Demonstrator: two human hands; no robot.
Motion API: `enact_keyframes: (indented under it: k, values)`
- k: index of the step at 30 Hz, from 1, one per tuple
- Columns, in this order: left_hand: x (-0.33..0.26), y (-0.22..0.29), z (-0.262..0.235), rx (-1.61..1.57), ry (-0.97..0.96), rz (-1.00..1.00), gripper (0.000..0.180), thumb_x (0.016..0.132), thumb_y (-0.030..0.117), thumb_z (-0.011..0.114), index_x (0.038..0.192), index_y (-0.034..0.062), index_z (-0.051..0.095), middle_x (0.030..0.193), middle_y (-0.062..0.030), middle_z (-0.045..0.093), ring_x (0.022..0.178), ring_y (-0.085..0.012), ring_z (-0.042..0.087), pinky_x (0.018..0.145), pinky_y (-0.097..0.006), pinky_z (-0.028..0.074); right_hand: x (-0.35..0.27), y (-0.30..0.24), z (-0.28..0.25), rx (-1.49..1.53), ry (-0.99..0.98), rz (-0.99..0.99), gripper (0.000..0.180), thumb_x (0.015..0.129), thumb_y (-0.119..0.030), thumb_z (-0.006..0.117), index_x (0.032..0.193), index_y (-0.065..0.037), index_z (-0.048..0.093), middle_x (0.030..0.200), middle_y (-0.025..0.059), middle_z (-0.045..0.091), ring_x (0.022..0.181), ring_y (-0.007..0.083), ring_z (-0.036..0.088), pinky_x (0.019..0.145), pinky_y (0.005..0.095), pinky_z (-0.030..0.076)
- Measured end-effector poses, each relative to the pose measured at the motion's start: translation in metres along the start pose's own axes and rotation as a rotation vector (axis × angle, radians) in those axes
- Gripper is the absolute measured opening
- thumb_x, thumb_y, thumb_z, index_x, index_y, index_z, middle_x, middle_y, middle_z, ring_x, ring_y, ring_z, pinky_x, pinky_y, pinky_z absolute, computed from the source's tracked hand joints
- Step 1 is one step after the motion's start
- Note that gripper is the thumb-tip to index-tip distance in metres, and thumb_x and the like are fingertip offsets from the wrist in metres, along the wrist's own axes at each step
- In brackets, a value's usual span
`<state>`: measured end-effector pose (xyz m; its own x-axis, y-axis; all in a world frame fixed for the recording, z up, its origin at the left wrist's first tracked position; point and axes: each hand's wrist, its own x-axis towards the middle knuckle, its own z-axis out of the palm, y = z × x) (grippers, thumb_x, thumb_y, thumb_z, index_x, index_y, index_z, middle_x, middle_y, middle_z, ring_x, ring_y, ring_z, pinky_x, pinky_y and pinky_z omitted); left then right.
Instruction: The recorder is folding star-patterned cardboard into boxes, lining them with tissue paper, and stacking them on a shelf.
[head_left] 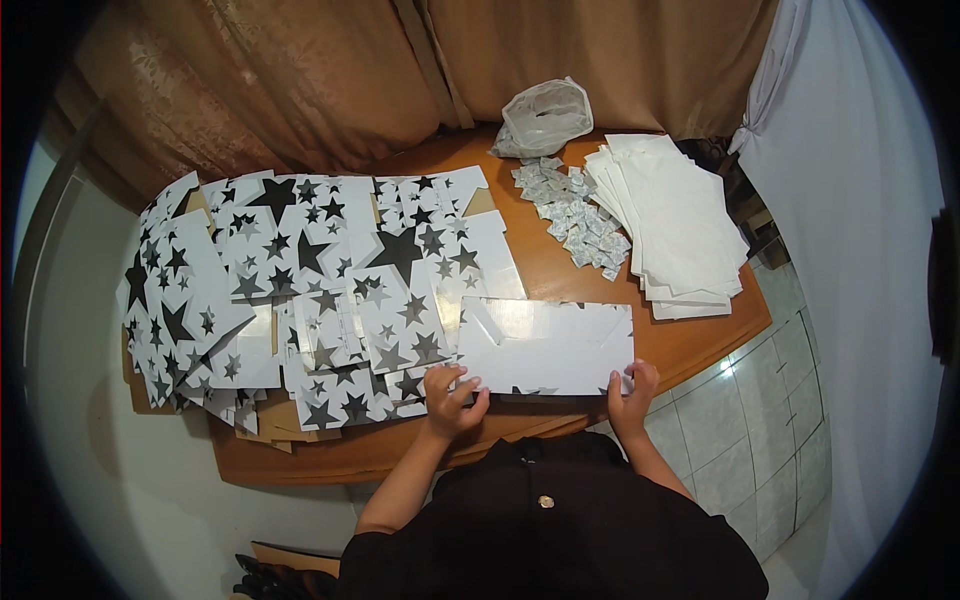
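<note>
In front of me lies a white cardboard box (570,350), long and rectangular, with black and grey star shapes along its edges. A shiny clear patch shows near its far side. At the box's near left corner my left hand (452,402) has its fingers curled, with thumb and forefinger against the edge. My right hand (631,396) pinches the near right corner, its thumb on the front edge. Flat star-printed cardboard pieces (405,315) lie overlapping directly left of the box. Some fingertips are hidden behind the curled fingers.
More star-printed cardboard (185,290) is piled across the wooden table's (330,458) left side. Small clear-and-grey packets (580,225) lie scattered beyond the box, beside a translucent plastic bag (545,115). A stack of white sheets (680,225) sits at right. Brown curtains (300,80) hang behind.
</note>
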<state>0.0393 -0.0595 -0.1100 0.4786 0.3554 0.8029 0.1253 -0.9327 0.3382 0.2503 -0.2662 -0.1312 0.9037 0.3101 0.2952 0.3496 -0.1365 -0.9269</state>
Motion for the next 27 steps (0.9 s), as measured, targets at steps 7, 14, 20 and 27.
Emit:
enact_keyframes:
  k: [7,14,20,27]
  values:
    - [0.031,0.018,0.005,0.050,-0.500,0.179,0.039,0.072,0.032,0.074,0.107,0.0173,0.065,0.117,-0.0036,0.059,0.109,-0.0196,0.056,0.089,-0.040,0.042,0.021,-0.030,-0.011,-0.492,-0.508,-0.556,0.026,0.078,-0.015,0.061,0.103,-0.013,0.065,0.111,0.0053,0.060,0.110,0.0260,0.054,0.101,0.0530,0.024]
    - [0.025,0.011,0.009,-0.046,-0.677,0.095,0.037,0.079,0.034,0.066,0.110,0.0142,0.062,0.115,-0.0031,0.062,0.107,-0.0180,0.058,0.083,-0.037,0.046,0.026,-0.026,-0.019,-0.587,-0.669,-0.685,0.039,0.078,-0.032,0.066,0.112,-0.014,0.062,0.116,0.0060,0.060,0.110,0.0224,0.055,0.104,0.0511,0.023]
    - [0.052,0.016,-0.004,0.033,-0.638,0.061,0.040,0.076,0.034,0.070,0.109,0.0117,0.062,0.105,-0.0050,0.058,0.099,-0.0240,0.056,0.096,-0.044,0.037,0.032,-0.037,-0.017,-0.617,-0.676,-0.675,0.038,0.081,-0.031,0.063,0.114,-0.013,0.061,0.113,0.0066,0.061,0.110,0.0227,0.055,0.101,0.0565,0.023]
    - [0.024,-0.006,-0.017,-0.044,0.165,-0.484,0.069,0.076,0.048,0.067,0.128,0.0073,0.045,0.123,-0.0177,0.042,0.118,-0.0319,0.040,0.101,-0.049,0.027,0.051,-0.057,-0.019,-0.236,-0.388,-0.369,0.034,0.092,-0.031,0.053,0.113,-0.005,0.059,0.109,0.0105,0.063,0.098,0.0261,0.061,0.096,0.0469,0.036]
